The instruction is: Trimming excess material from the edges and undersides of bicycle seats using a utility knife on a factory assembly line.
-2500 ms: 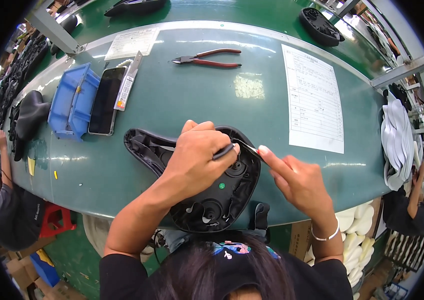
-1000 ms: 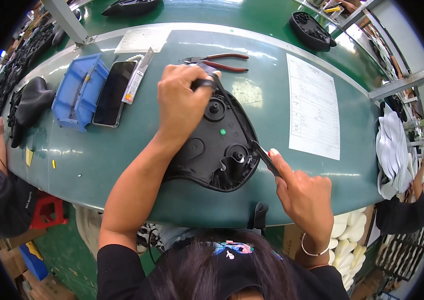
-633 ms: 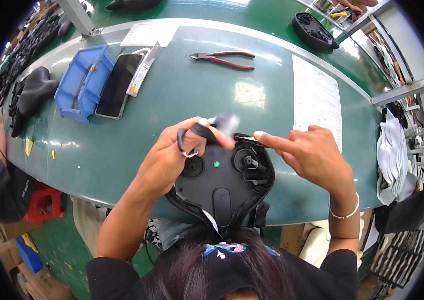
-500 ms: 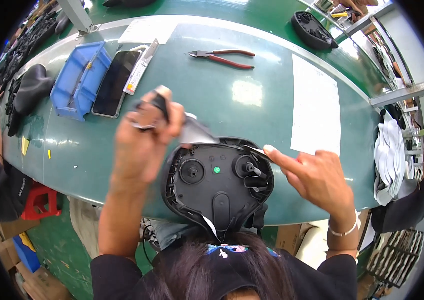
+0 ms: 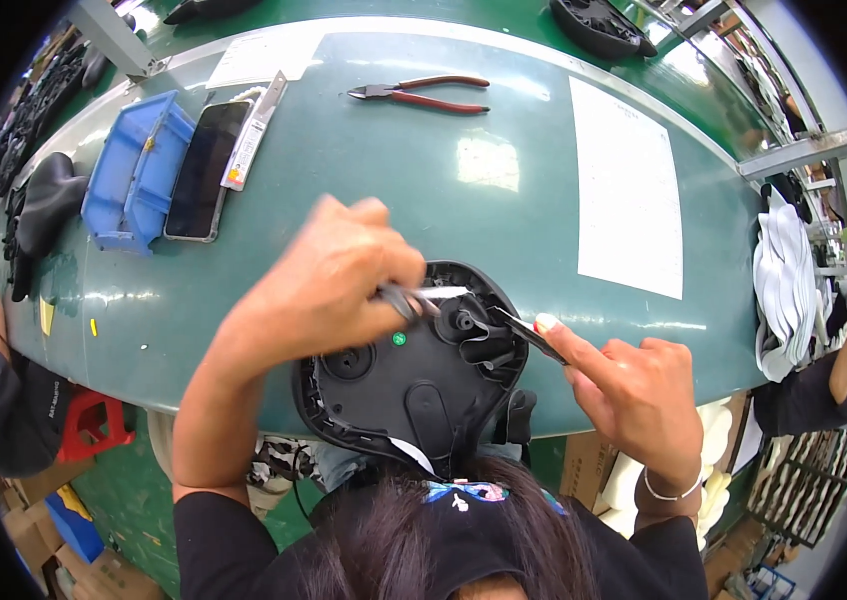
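Note:
A black bicycle saddle [image 5: 369,385] lies with its hollow underside up at the near table edge, a green dot sticker inside it. Over its far left part, my left hand [image 5: 339,275] is closed on a grey-and-black strip of material [image 5: 444,293], which runs to the saddle's far rim. My right hand [image 5: 634,390] is at the right rim, thumb and forefinger closed on a thin dark flat piece [image 5: 534,338] with a pale edge. Whether that is a blade or cover material I cannot tell. The left hand is slightly blurred and hides the far left rim.
Red-handled cutting pliers [image 5: 424,94] lie at the far middle of the green table [image 5: 344,160]. To the left are a blue bin [image 5: 139,175], a phone [image 5: 209,170] and another black saddle [image 5: 49,205]. A white sheet [image 5: 629,190] lies right. Co-workers' arms show at both sides.
My left hand has moved right and lower, over the saddle, with the strip. The saddle has shifted a little left in view; my right hand stays by its rim, slightly lower.

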### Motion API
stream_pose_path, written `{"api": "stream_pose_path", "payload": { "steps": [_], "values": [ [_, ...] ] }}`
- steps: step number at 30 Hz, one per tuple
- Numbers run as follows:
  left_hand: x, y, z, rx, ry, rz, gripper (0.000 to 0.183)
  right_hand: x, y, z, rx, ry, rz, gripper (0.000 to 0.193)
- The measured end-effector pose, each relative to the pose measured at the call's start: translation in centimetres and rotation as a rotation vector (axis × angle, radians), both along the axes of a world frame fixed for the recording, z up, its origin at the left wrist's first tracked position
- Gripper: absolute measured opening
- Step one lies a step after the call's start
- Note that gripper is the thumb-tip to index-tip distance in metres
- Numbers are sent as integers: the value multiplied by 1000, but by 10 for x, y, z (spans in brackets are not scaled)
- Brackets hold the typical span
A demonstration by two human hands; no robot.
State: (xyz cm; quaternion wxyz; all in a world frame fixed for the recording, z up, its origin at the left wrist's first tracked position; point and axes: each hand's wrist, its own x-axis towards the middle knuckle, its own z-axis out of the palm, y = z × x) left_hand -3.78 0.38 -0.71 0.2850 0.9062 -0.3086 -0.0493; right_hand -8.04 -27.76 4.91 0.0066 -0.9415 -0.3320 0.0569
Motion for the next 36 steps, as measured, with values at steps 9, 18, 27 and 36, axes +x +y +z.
{"api": "stream_pose_path", "payload": {
  "steps": [9,18,27,36],
  "values": [
    [-6,1,-17,-426,275,-193,15,21,21,-3,-3,-2,101,59],
    [-7,15,-39,-1847,650,266,38,-24,18,2,-63,41,-66,60],
    [1,4,-21,-1412,441,-191,40,-12,15,-3,15,-33,-35,58],
    [1,51,41,-2122,-20,-9,8,-60,7,-23,-10,-63,-266,54]
  ]
}}
